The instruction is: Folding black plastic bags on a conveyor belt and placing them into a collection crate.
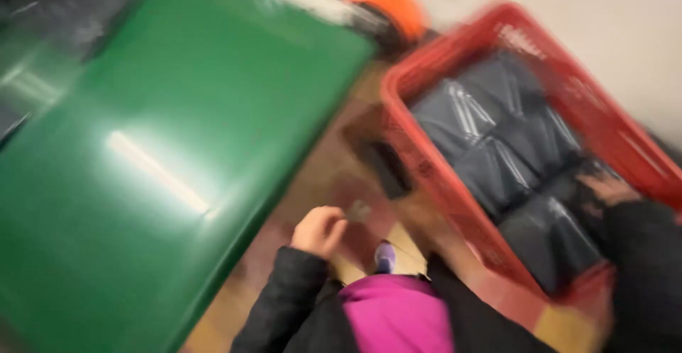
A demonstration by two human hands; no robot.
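From my seat, a blurred view: my right hand reaches into the red basket and rests on the dark wrapped packets stacked inside; I cannot tell how its fingers stand. My left hand, fingers curled and holding nothing, hangs over the floor between the basket and a green bin lid.

Below me I see a brownish tiled floor, blurred by motion. A red plastic crate filled with dark grey packets stands on it at right, and a big green bin rests at left.
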